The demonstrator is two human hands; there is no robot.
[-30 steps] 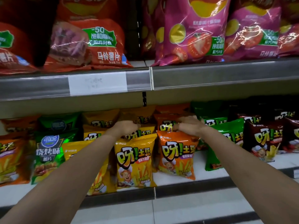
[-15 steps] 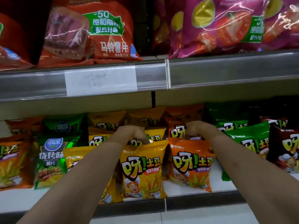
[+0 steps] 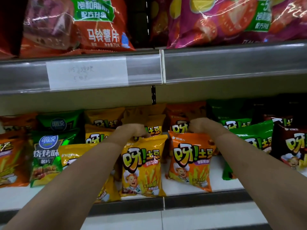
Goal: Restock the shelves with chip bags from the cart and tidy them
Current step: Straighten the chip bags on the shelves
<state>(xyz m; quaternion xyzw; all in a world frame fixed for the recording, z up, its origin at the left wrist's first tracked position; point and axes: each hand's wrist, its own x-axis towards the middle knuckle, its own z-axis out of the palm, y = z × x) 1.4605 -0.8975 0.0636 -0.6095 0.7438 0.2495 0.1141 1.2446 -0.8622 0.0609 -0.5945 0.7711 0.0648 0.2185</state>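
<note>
Tidying looks to be the step in hand. In the head view, the left hand (image 3: 132,131) curls its fingers over the top edge of a glossy yellow foil chip bag (image 3: 142,165) standing at the front of the white lower shelf (image 3: 182,188). The right hand (image 3: 201,127) pinches the top of the orange foil chip bag (image 3: 191,161) just beside it. Next move likely calls for squaring both bags upright and facing forward.
</note>
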